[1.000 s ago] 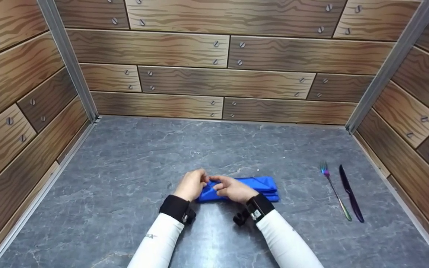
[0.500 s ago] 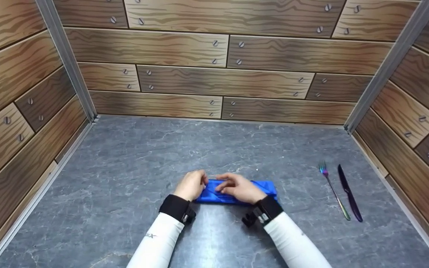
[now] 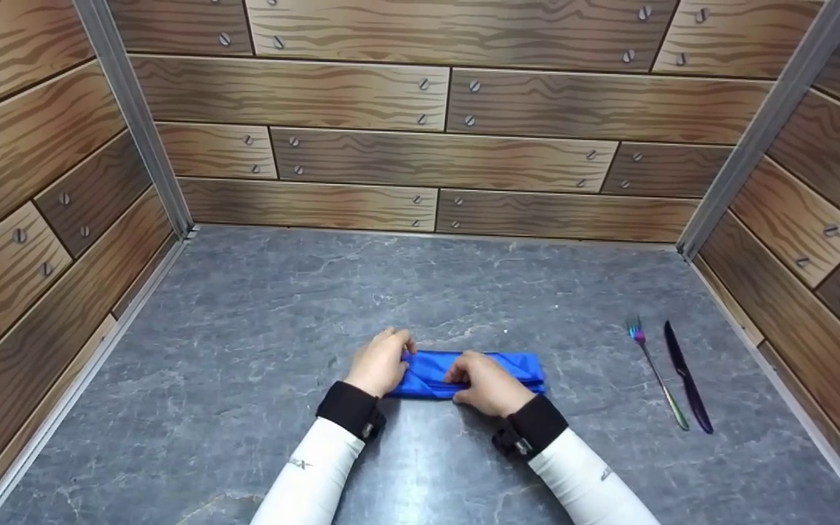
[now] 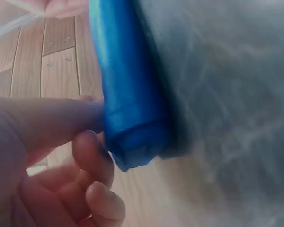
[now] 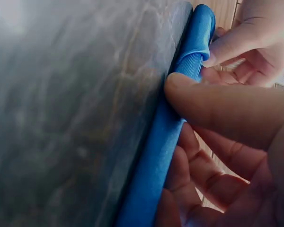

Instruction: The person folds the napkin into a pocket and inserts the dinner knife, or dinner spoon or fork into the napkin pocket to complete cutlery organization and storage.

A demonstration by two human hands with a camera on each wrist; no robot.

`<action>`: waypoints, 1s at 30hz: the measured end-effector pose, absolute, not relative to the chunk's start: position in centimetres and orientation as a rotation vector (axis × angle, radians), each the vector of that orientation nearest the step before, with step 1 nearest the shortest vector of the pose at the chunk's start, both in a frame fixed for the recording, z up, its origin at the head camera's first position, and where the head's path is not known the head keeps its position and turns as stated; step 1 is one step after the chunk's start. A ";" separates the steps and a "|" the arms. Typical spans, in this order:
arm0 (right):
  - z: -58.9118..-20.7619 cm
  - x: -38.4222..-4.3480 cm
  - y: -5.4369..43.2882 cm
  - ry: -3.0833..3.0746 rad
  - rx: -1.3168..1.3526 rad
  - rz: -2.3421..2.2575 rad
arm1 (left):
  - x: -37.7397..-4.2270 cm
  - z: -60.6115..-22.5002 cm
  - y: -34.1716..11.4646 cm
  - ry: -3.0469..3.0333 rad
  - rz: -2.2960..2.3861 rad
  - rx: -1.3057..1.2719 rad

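A shiny blue cloth [image 3: 433,368], folded into a flat strip, lies across the front middle of the table. My left hand [image 3: 379,362] is at its left end. In the left wrist view the thumb [image 4: 61,118] touches the blue cloth [image 4: 132,90] while the other fingers bend loosely beside its end. Nearer the middle, my right hand [image 3: 489,383] pinches the strip. The right thumb [image 5: 199,99] lies over the near edge of the cloth [image 5: 156,156], with the curled fingers on its upper side, partly hidden by the cloth.
To the right lie a rainbow-coloured fork [image 3: 655,368] and a dark purple table knife [image 3: 687,379], side by side. Wood-patterned walls [image 3: 434,160] with metal corner strips enclose the grey marbled table [image 3: 259,306] at the back and both sides.
My right hand has moved right along the cloth, away from the left hand, uncovering more of its left part. The left hand has stayed at the left end, its fingers spreading slightly.
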State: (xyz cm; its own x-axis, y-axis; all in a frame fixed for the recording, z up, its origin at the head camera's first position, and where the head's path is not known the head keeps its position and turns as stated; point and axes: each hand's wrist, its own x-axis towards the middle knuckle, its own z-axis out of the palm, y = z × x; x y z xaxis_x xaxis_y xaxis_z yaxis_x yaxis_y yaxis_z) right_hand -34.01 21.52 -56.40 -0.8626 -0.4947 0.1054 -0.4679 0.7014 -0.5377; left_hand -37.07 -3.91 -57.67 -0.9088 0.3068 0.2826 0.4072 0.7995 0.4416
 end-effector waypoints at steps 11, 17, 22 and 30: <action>-55.1 -34.5 20.9 2.896 -0.844 -0.933 | -36.4 -57.2 -3.2 -2.972 -0.656 -0.598; -51.2 -33.5 24.3 2.827 -0.777 -1.140 | -35.9 -57.3 -3.2 -2.994 -0.711 -0.598; -55.7 -35.8 30.9 3.005 -0.589 -1.088 | -35.5 -57.3 -3.2 -2.996 -0.745 -0.598; -58.6 -35.0 34.2 3.096 -0.643 -0.714 | -35.8 -57.3 -3.5 -2.987 -0.784 -0.622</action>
